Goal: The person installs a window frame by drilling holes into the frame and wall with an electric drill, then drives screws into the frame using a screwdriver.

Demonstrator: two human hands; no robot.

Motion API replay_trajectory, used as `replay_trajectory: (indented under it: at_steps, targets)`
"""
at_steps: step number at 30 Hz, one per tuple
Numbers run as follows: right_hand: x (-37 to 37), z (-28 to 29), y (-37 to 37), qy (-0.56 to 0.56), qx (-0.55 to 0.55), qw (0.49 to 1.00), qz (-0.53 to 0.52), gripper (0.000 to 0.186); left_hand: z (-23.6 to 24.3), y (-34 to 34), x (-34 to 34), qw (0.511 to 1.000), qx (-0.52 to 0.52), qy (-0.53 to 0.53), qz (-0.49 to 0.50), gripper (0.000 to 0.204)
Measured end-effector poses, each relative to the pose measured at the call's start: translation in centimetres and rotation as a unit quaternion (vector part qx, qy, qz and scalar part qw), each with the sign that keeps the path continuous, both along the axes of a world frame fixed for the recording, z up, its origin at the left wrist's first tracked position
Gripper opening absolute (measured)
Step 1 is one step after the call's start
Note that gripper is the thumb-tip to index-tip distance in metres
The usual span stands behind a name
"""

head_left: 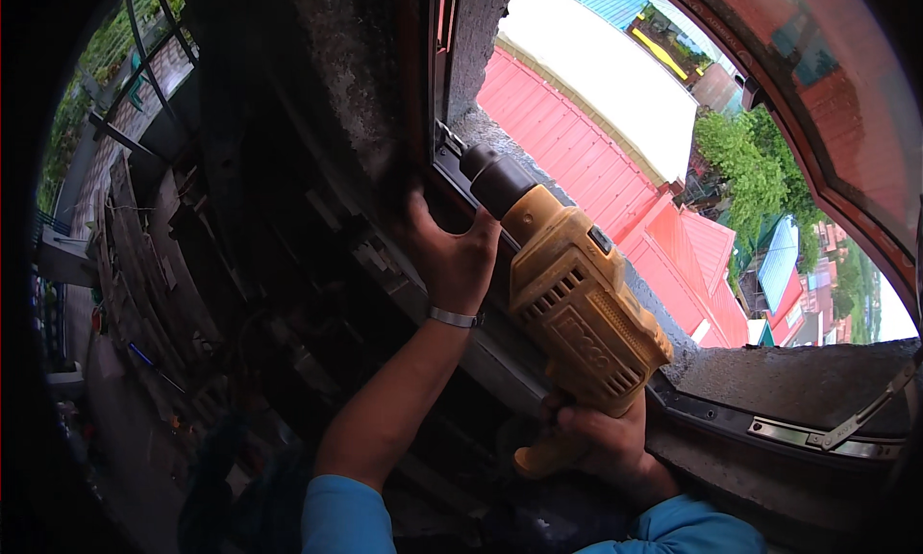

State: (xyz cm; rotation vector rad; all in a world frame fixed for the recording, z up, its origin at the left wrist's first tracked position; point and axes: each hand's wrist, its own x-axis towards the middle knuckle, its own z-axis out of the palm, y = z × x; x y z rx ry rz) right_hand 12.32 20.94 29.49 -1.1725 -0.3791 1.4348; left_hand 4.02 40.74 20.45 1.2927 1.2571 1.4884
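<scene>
While the right hand [611, 440] wraps its fingers around the handle of a yellow drill [577, 309], the bit [452, 138] points at the window frame's [700, 410] far left corner; just left, the left hand [456, 258] spreads its thumb, its grip impossible to tell.

The drill [588, 309] is dusty yellow with dark-striped vents [555, 292] and a black chuck [500, 180]; the sleeves [347, 517] are bright blue, the wristband [454, 316] silver. Outside the reddish-brown window frame [835, 196], a red roof [567, 136] shows parallel lines beside green trees [755, 169].
</scene>
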Motion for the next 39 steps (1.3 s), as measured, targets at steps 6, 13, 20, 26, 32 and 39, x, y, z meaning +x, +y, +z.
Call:
replay_trajectory:
  at_steps: [6,13,20,26,32,39]
  targets:
    - [-0.5,-0.3,0.1,0.001,0.027,1.000,-0.007,0.043,-0.1,0.0,0.1,0.998,-0.007,-0.057,-0.015,0.072]
    - [-0.7,-0.8,0.1,-0.053,0.047,0.997,-0.016,0.044,-0.4,-0.1,0.0,1.000,-0.024,-0.018,0.003,0.071]
    - [-0.6,-1.1,0.1,-0.061,0.023,0.998,-0.008,0.060,0.0,-0.1,-0.1,0.998,-0.021,-0.060,-0.026,0.074]
    - [-0.7,-0.4,0.3,-0.024,0.005,1.000,-0.009,0.053,-0.2,-0.4,0.0,0.995,-0.041,-0.087,-0.027,0.075]
    - [-0.9,-0.2,0.6,-0.011,0.021,0.999,-0.022,0.047,-0.5,-0.4,0.0,0.991,-0.047,-0.119,-0.037,0.077]
    - [-0.9,-0.1,0.8,-0.016,0.022,1.000,-0.014,0.047,-1.3,-0.4,0.1,0.992,-0.046,-0.115,-0.028,0.080]
